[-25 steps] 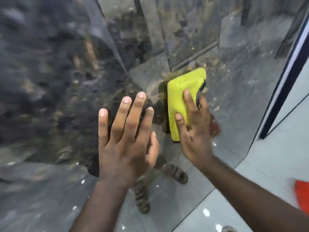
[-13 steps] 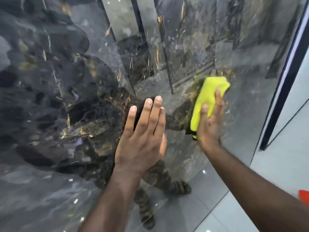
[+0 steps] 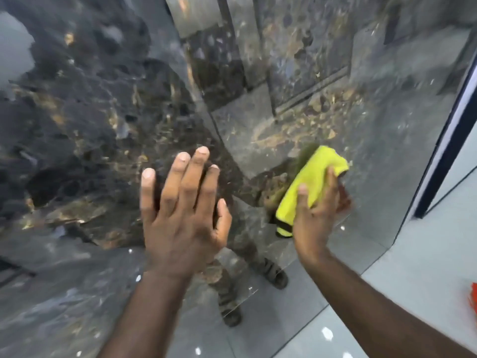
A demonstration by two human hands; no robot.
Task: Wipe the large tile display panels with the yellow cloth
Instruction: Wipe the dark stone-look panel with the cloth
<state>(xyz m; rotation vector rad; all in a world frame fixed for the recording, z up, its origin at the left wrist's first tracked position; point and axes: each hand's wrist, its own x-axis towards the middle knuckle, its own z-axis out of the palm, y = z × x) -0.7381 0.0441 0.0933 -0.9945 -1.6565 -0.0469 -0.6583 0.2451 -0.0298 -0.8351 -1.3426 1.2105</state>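
A large glossy dark marble tile panel (image 3: 77, 125) with gold veins fills the view in front of me. My left hand (image 3: 183, 215) lies flat on it near the centre, fingers spread, holding nothing. My right hand (image 3: 313, 218) presses a folded yellow cloth (image 3: 309, 187) with a dark edge stripe against the panel, right of my left hand. The cloth sticks out above my fingers and below my palm. The panel mirrors my legs and other tile panels.
A dark blue and white frame (image 3: 449, 140) bounds the panel on the right. Pale grey floor tiles (image 3: 426, 267) lie at the lower right. An orange object (image 3: 473, 297) shows at the right edge.
My right hand has swept the cloth rightwards and then down the panel. My left hand has stayed flat on the panel. The camera view has shifted a little.
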